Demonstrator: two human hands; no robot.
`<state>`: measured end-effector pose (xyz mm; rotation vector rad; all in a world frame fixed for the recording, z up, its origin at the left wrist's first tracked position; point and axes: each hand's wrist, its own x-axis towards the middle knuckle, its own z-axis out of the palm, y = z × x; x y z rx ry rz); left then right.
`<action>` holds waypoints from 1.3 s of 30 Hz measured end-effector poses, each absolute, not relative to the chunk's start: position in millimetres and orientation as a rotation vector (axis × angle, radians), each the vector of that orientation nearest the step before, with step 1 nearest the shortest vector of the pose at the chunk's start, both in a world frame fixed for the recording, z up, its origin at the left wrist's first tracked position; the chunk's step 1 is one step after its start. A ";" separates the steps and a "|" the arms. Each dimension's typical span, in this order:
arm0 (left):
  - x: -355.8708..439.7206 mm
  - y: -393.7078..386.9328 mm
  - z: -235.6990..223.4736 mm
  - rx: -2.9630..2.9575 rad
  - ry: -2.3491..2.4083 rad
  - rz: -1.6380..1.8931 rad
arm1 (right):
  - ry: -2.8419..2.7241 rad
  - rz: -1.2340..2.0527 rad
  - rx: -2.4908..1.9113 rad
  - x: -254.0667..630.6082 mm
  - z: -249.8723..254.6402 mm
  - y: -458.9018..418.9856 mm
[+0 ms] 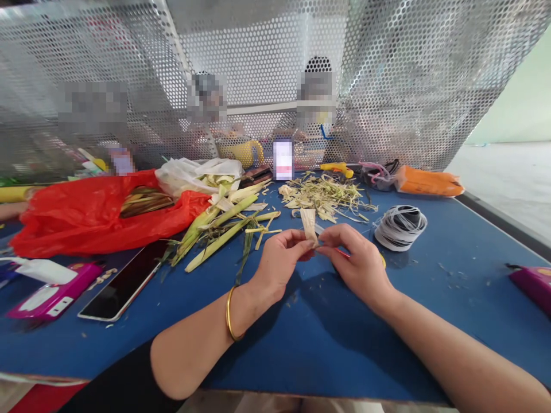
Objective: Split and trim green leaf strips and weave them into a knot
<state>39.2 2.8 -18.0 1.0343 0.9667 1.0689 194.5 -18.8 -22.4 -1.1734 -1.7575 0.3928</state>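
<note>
Over the middle of the blue table, my left hand (pixel 282 252) pinches the lower end of a pale dried corn husk (pixel 308 221), whose broad end points up. A gold bangle circles the left wrist. Beside it, my right hand (pixel 355 258) is closed, thumb and forefinger pinched at the base of the same husk. Behind the right fingers lies a tool with red and yellow parts, mostly covered. A spool of pale thread (pixel 400 228) stands to the right of that hand. Several corn husks and leaves (pixel 224 229) lie left of my hands.
Shredded husk (pixel 329 195) is heaped behind my hands. A red plastic bag (pixel 86 215), a dark phone (pixel 124 281) and a magenta power strip (pixel 55 292) lie at left. An orange packet (pixel 428 182) is back right. A lit phone (pixel 283 159) stands before a perforated metal screen (pixel 262 57).
</note>
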 end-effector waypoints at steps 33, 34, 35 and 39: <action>43.5 -3.3 -19.6 0.998 0.972 1.151 | -1.831 0.345 -1.315 194.2 -18.4 -20.5; 43.5 -3.3 -19.9 1.006 0.973 1.145 | -1.821 0.356 -1.319 194.1 -18.7 -20.2; 43.6 -3.3 -20.3 1.008 0.975 1.140 | -1.810 0.362 -1.318 193.8 -19.1 -19.9; 43.9 -2.6 -22.3 0.927 0.955 1.109 | -1.727 0.465 -1.304 193.1 -20.2 -18.0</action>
